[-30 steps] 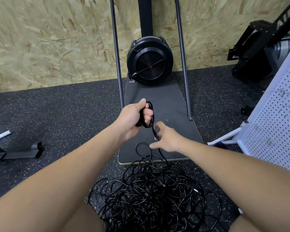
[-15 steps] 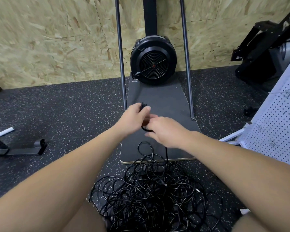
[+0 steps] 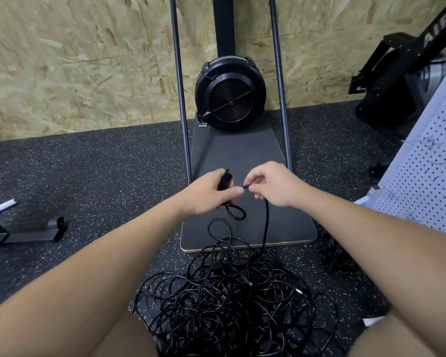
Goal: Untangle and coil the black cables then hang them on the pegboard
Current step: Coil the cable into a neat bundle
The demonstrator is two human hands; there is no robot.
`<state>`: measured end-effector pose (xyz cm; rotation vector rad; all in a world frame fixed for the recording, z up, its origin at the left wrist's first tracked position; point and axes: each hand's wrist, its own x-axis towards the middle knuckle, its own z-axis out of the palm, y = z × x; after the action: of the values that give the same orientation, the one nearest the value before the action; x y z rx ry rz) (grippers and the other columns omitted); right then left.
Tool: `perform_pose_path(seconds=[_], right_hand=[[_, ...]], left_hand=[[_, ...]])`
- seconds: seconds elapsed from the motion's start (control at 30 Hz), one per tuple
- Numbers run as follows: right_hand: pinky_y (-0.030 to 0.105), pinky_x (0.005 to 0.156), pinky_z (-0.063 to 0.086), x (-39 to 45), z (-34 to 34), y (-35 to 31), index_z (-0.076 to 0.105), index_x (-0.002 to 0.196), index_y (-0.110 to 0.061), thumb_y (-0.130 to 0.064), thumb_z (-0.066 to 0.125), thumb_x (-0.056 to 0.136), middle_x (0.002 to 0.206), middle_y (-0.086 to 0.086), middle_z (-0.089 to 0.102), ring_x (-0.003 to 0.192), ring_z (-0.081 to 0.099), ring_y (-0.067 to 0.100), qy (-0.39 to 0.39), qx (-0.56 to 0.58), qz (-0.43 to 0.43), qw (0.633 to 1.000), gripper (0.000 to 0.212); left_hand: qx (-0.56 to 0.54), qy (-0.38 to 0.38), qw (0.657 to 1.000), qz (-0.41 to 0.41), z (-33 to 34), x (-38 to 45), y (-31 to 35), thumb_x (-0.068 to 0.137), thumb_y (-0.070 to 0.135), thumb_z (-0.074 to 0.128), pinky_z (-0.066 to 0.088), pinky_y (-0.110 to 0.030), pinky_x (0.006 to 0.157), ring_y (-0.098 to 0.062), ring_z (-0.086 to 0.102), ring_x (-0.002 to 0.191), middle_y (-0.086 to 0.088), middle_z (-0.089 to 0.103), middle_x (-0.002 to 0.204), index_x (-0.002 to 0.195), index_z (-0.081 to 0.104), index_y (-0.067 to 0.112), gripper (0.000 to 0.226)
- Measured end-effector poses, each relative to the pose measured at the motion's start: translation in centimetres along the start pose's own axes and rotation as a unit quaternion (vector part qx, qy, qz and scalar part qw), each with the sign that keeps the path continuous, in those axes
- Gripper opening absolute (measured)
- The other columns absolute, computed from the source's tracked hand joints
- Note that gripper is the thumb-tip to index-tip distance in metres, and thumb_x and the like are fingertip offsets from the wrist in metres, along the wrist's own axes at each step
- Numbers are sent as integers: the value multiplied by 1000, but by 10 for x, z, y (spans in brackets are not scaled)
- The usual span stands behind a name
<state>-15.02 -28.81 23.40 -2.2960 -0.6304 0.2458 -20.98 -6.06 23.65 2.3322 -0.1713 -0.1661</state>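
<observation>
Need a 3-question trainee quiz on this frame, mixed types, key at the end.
1. True or false: the left hand grips a small coil of black cable.
2. What does the right hand pinch?
A. the cable rising from the tangled pile
B. a peg
C. nothing
3. On which side of the view does the pegboard stand?

Key: 1 true; 2 A; 3 right.
</observation>
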Motion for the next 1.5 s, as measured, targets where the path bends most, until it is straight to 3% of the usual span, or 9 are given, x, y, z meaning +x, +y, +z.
perform_pose_path(seconds=[0.2, 0.4, 0.63, 0.8, 1.0, 1.17, 1.3, 1.4, 1.5], right_hand=[[45, 84, 61, 14, 3, 11, 75, 103, -28, -15, 60, 107, 102, -3, 69, 90, 69, 24, 32, -140, -10, 990, 21], [43, 84, 59, 16, 3, 16, 75, 115, -28, -16, 55, 110, 115, -2, 66, 96, 65, 28, -21, -243, -23, 970, 24], [38, 107, 41, 10, 9, 26, 68, 107, -34, -36, 69, 105, 99, -19, 69, 105, 68, 19, -97, -276, -37, 955, 3], [38, 119, 27, 8, 26, 19, 68, 89, -26, -55, 81, 92, 78, -11, 65, 81, 60, 17, -49, -273, -127, 952, 32], [37, 61, 33, 3, 41, 0, 63, 73, -22, -38, 72, 104, 65, -3, 55, 65, 46, 20, 84, -53, -118, 988, 36], [39, 75, 52, 8, 52, -3, 81, 88, -31, -46, 59, 102, 81, 1, 77, 77, 67, 19, 67, 88, -4, 994, 30], [35, 94, 61, 15, 50, -3, 74, 113, -9, -16, 47, 113, 91, 4, 84, 94, 82, 23, 87, 304, 109, 942, 28], [42, 77, 68, 20, 47, -5, 63, 127, -2, -10, 47, 114, 74, 9, 73, 65, 76, 25, 125, 415, 181, 883, 22], [26, 52, 50, 22, 43, -3, 70, 113, -4, -6, 55, 106, 71, 8, 68, 51, 54, 15, 129, 359, 263, 886, 16]], left_hand=[[66, -62, 994, 62, 11, -2, 5, 75, 33, 102, 53, -34, 97, -18, 68, 110, 4, 72, 119, 125, 65, 18, 64], [91, -18, 994, 57, 12, -1, 4, 101, 39, 78, 49, -29, 66, -6, 64, 67, 8, 72, 80, 100, 65, 20, 23], [-150, 51, 987, 10, 8, 3, 5, 109, 18, 68, 54, -31, 66, -19, 67, 71, -9, 72, 85, 99, 67, 1, 19], [-354, 92, 929, -63, 9, 5, 18, 111, 11, 62, 59, -29, 66, -19, 62, 67, -11, 67, 83, 101, 64, 6, 12], [-424, 176, 881, -115, 3, 10, 12, 111, 12, 57, 53, -29, 57, -22, 54, 59, -13, 62, 80, 100, 59, 5, 13], [-453, 231, 847, -156, -3, 11, 2, 109, 12, 56, 52, -36, 65, -26, 59, 69, -8, 69, 78, 104, 52, 12, 7], [-473, 235, 839, -134, -10, 8, 4, 109, 11, 57, 51, -34, 66, -26, 59, 72, -7, 64, 76, 97, 52, 13, 13], [-439, 197, 870, -105, -14, 4, 13, 108, 18, 58, 48, -22, 57, -21, 62, 71, -14, 55, 83, 85, 51, 18, 24], [-451, 156, 877, -56, -15, 2, 20, 111, 20, 59, 52, -29, 80, -21, 65, 77, -7, 47, 72, 95, 63, 11, 19]])
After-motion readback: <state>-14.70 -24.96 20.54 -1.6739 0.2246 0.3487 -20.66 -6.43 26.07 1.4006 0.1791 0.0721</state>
